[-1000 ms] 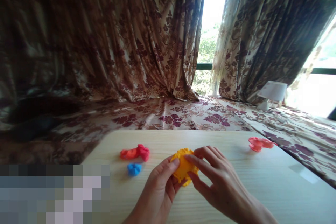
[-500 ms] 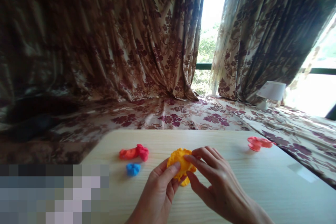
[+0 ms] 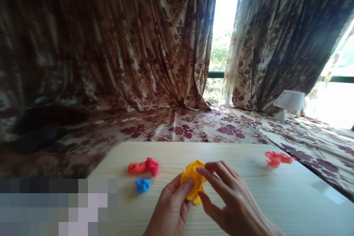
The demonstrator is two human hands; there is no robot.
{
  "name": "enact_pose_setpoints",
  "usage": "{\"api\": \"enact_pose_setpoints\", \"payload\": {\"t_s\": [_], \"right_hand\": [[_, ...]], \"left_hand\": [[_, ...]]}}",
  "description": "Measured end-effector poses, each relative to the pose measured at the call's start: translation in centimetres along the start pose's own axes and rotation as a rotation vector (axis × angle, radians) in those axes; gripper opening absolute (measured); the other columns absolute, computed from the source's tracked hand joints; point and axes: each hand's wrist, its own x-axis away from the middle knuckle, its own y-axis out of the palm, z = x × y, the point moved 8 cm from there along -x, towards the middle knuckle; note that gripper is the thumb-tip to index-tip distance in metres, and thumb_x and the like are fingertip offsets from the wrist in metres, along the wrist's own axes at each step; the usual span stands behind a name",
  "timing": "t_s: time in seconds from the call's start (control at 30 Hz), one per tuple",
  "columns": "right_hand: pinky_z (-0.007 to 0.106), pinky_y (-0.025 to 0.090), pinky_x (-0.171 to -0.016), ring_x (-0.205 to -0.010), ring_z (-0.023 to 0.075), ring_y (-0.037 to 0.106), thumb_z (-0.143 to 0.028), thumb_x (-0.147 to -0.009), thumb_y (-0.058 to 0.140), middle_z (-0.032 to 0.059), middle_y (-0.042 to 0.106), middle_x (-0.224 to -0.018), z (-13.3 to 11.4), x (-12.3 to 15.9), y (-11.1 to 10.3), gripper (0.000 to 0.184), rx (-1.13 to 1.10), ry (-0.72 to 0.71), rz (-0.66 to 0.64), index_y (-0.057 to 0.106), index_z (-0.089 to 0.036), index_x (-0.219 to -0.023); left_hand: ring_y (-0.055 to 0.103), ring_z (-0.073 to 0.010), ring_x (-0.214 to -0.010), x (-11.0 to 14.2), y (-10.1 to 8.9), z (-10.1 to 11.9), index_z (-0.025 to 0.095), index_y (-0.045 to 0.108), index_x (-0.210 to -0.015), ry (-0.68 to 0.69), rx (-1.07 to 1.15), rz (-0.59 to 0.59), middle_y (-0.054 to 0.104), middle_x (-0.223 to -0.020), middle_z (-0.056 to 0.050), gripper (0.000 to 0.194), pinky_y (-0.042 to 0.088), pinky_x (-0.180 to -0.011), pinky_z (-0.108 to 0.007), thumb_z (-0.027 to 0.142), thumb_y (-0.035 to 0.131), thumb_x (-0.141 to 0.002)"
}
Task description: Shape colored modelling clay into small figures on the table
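Yellow piece (image 3: pixel 195 181) is turned more edge-on, pinched by left fingers (image 3: pixel 181 193); rim apparently worked by right fingers (image 3: pixel 212 182), grip unclear.

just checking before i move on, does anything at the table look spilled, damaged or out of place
Nothing looks spilled. The yellow piece in the left hand has a ragged rim, possibly damage or just its shape; nothing else stands out.

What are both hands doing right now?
Left hand: closed, holding the yellow piece.
Right hand: partly open, fingers at the yellow piece's edge.
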Motion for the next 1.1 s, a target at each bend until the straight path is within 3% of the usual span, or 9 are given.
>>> {"api": "enact_pose_setpoints", "payload": {"t_s": [0.37,0.53,0.6,0.7,0.83,1.1], "right_hand": [[0.037,0.050,-0.067,-0.080,0.0217,0.054,-0.019,-0.086,0.055,0.0076,0.057,-0.092,0.3,-0.2,0.8,0.023,0.028,0.065,-0.072,0.053,-0.022,-0.109],[0.039,0.051,-0.071,-0.085,0.0236,0.055,-0.023,-0.082,0.062,0.0094,0.058,-0.100,0.6,0.1,0.4,0.040,0.026,0.061,0.007,0.045,-0.020,-0.118],[0.039,0.051,-0.071,-0.085,0.0236,0.055,-0.021,-0.081,0.062,0.0092,0.058,-0.099,0.7,0.2,0.3,0.038,0.020,0.074,0.021,0.047,-0.020,-0.116],[0.038,0.051,-0.071,-0.085,0.0227,0.054,-0.013,-0.082,0.057,0.0079,0.058,-0.098,0.5,0.1,0.7,0.032,-0.023,0.070,-0.031,0.051,-0.022,-0.113],[0.037,0.051,-0.072,-0.086,0.0220,0.053,-0.007,-0.078,0.055,0.0074,0.058,-0.098,-0.1,-0.1,0.7,0.044,-0.072,0.049,-0.066,0.050,-0.022,-0.118],[0.037,0.050,-0.071,-0.085,0.0219,0.053,-0.010,-0.079,0.052,0.0080,0.058,-0.094,-0.1,-0.3,0.6,0.038,-0.095,0.080,-0.105,0.054,-0.022,-0.115]], "left_hand": [[0.066,-0.0209,-0.097,0.1,-0.3,-0.2,0.019,0.073,-0.094,0.018,0.024,0.011,0.075,-0.092,-0.006,0.027,0.048,-0.090,-0.028,0.013,0.074,-0.067],[0.067,-0.0194,-0.094,0.1,-0.6,0.1,0.019,0.073,-0.095,0.039,0.083,0.086,0.075,-0.092,-0.006,0.027,0.051,-0.086,-0.026,0.007,0.069,-0.071],[0.068,-0.0193,-0.093,0.1,-0.5,0.1,0.019,0.072,-0.096,0.031,0.096,0.077,0.075,-0.094,-0.006,0.028,0.052,-0.082,-0.025,0.006,0.069,-0.071],[0.068,-0.0178,-0.088,0.0,-0.3,0.0,0.017,0.073,-0.092,-0.004,0.085,0.062,0.074,-0.093,-0.007,0.021,0.054,-0.074,-0.022,0.009,0.068,-0.073],[0.069,-0.0168,-0.081,0.0,-0.3,-0.4,0.014,0.074,-0.087,-0.058,0.071,0.071,0.075,-0.088,-0.008,0.015,0.054,-0.068,-0.020,0.009,0.066,-0.076],[0.067,-0.0196,-0.091,0.2,0.0,-0.2,0.016,0.074,-0.089,-0.036,0.080,0.055,0.075,-0.091,-0.007,0.021,0.051,-0.083,-0.026,0.008,0.071,-0.070]]}}
